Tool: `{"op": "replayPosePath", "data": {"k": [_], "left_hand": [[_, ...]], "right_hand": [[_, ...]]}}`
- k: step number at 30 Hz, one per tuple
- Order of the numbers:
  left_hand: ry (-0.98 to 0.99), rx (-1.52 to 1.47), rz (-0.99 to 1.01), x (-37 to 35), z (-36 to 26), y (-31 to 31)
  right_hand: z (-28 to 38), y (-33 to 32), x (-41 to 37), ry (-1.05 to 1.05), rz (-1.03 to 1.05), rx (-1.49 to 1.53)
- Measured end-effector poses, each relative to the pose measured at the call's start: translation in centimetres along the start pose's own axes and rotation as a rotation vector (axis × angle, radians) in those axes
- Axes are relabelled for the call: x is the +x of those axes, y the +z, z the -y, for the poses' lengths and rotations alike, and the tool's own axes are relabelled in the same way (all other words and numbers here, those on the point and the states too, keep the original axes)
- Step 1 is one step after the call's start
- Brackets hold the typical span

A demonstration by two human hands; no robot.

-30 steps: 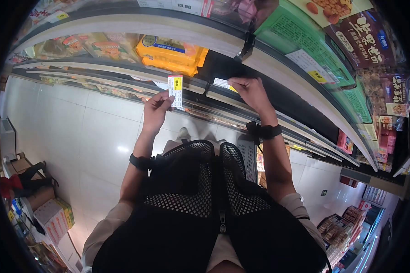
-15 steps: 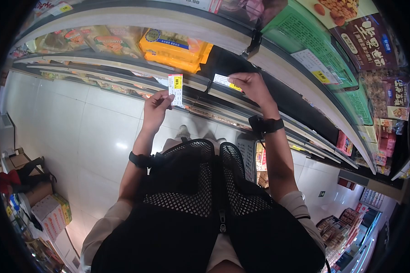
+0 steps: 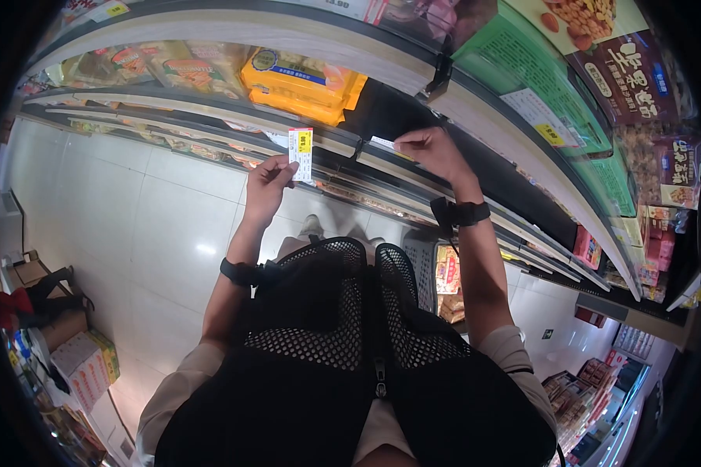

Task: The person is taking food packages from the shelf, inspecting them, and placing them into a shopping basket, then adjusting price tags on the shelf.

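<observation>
Right hand [image 3: 432, 152] pinches a small white paper label [image 3: 382, 142] at the dark shelf rail [image 3: 333, 159], 12 o'clock; keeping it flat and level should seat it. Left hand [image 3: 266, 187] pinches a white-and-yellow paper tag [image 3: 300, 154].

Black mesh vest [image 3: 319, 311] with central zip [image 3: 379, 381], beige short sleeves [image 3: 181, 381], black wristbands [image 3: 240, 272] behind left hand [image 3: 266, 187] and right hand [image 3: 432, 152].

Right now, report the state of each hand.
Left hand: closed on a price tag strip.
Right hand: fingers pinched on a small price label at the shelf rail.
</observation>
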State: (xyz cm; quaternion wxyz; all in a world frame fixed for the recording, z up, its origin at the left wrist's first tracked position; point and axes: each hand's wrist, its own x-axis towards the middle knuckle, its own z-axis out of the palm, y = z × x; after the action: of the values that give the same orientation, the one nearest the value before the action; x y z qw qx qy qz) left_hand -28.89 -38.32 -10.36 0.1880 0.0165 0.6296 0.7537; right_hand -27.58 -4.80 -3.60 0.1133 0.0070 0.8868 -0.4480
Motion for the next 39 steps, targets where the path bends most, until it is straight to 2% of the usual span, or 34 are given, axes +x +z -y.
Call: {"op": "replayPosePath", "data": {"k": [5,11,17,20,22,24,26,28,29,30,32,34,36,38,39], "left_hand": [[-0.004,-0.012,-0.007,0.1,0.3,-0.1],[-0.017,0.003,0.014,0.4,0.4,0.1],[-0.012,0.016,0.018,0.5,0.2,0.3],[0.011,0.062,0.033,0.4,0.1,0.2],[0.026,0.083,0.036,0.3,0.0,0.3],[0.040,0.105,0.032,0.3,-0.4,0.7],[0.128,0.163,0.099,0.1,-1.1,1.5],[0.189,0.246,0.137,-0.2,-2.2,2.3],[0.320,0.474,0.173,-0.2,-2.6,2.6],[0.450,0.702,0.206,-0.3,-3.1,3.0],[0.478,0.738,0.217,-0.6,-3.9,3.8],[0.643,0.849,0.225,-0.9,-4.3,4.3],[0.603,0.841,0.236,-1.0,-4.4,4.3],[0.592,0.830,0.249,-1.0,-4.5,4.3],[0.591,0.831,0.247,-1.0,-4.6,4.3]], "right_hand": [[-1.0,0.0,-0.8,-0.073,-0.027,-0.060],[-0.3,-0.5,-1.2,0.060,-0.065,0.099],[-1.5,-1.1,-1.0,0.089,0.065,0.008],[-1.0,-0.9,-1.7,0.046,0.050,-0.047],[1.0,-0.5,-2.5,-0.180,-0.119,-0.329],[4.0,0.1,-3.0,-0.209,-0.194,-0.328],[6.6,1.6,-3.3,-0.231,-0.272,-0.322],[8.6,3.6,-3.2,-0.472,-0.312,-0.307],[9.0,4.7,-3.2,-0.472,-0.315,-0.305],[9.2,5.7,-3.3,-0.521,-0.264,-0.336],[8.9,7.0,-3.3,-0.573,-0.212,-0.365],[8.8,7.7,-3.1,-0.596,-0.157,-0.482],[9.0,8.3,-3.1,-0.565,-0.162,-0.485],[8.8,8.9,-3.1,-0.528,-0.285,-0.424],[8.8,8.7,-3.0,-0.530,-0.284,-0.423]]}}
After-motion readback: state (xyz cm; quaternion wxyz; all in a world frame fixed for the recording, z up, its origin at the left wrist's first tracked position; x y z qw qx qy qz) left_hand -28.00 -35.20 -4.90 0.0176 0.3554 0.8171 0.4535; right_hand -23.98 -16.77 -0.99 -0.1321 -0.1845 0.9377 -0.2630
